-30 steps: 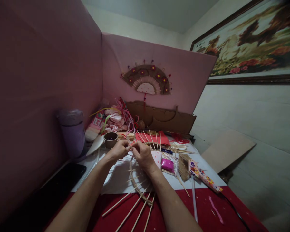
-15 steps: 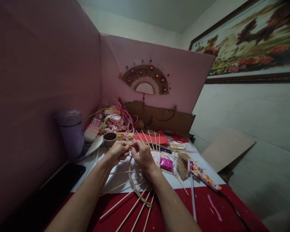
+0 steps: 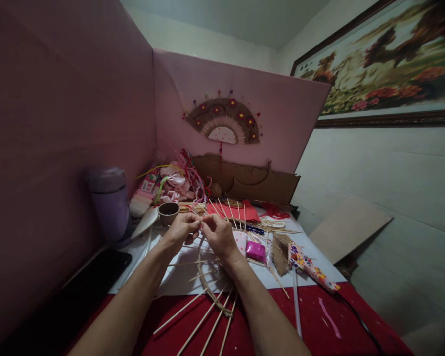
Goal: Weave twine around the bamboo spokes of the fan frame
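Note:
My left hand (image 3: 185, 230) and my right hand (image 3: 218, 235) meet at the upper left part of a fan-like frame of thin wooden sticks (image 3: 196, 324) joined by a curved twine-wrapped band (image 3: 206, 287). Both hands are closed, thumbs and fingertips pinched together almost touching. The band runs up under my right fingers, which grip the frame there. Whatever my left fingertips pinch is too small to make out. Some sticks fan out towards me over the red cloth (image 3: 274, 321); others point away beyond my hands. My right wrist covers part of the frame.
A small brown cup (image 3: 168, 212) stands beyond my left hand, near a purple tumbler (image 3: 109, 205). At the right lie a magenta packet (image 3: 255, 251), a flower-patterned glue gun (image 3: 311, 269) and a glue stick (image 3: 295, 301). A decorated fan (image 3: 222, 116) hangs on the pink panel.
Both hands stay at the same spot on the frame, with only slight finger movement. One stick left of the band has shifted or shows less of its length.

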Available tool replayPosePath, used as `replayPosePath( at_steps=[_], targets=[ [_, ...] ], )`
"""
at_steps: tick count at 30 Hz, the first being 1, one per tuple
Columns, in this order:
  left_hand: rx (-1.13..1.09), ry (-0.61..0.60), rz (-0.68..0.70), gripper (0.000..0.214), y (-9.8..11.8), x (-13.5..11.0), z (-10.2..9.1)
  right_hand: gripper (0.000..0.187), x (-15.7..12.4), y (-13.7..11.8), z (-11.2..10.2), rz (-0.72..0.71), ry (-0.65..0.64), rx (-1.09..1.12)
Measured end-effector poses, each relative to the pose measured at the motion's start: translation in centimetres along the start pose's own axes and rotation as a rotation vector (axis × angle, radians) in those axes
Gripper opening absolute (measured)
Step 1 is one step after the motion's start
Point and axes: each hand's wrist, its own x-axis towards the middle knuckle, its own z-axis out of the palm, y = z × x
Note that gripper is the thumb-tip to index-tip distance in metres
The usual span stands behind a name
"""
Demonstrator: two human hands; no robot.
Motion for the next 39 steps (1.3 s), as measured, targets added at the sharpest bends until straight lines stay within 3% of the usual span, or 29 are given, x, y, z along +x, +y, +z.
replayPosePath(
  at_steps=[3, 9, 14, 30, 39],
  targets=[
    [-0.002, 0.029, 0.051, 0.025, 0.0, 0.0, 0.2, 0.011, 0.0, 0.1, 0.1, 0.016, -0.002, -0.006],
    [-0.050, 0.062, 0.028, 0.020, 0.1, -0.2, 0.7, 0.005, -0.1, -0.4, -0.1, 0.034, 0.126, -0.093],
    [-0.056, 0.076, 0.012, 0.018, 0.2, -0.4, 0.9, 0.008, 0.0, -0.2, -0.2, -0.020, 0.065, -0.105],
    [0.080, 0.109, 0.055, 0.019, -0.1, -0.1, 0.5, 0.012, 0.0, 0.2, -0.1, -0.003, 0.000, -0.060],
    [0.027, -0.011, -0.042, 0.017, 0.4, -0.5, -0.1, 0.006, -0.1, -0.1, 0.2, 0.011, 0.032, -0.043]
  ],
)
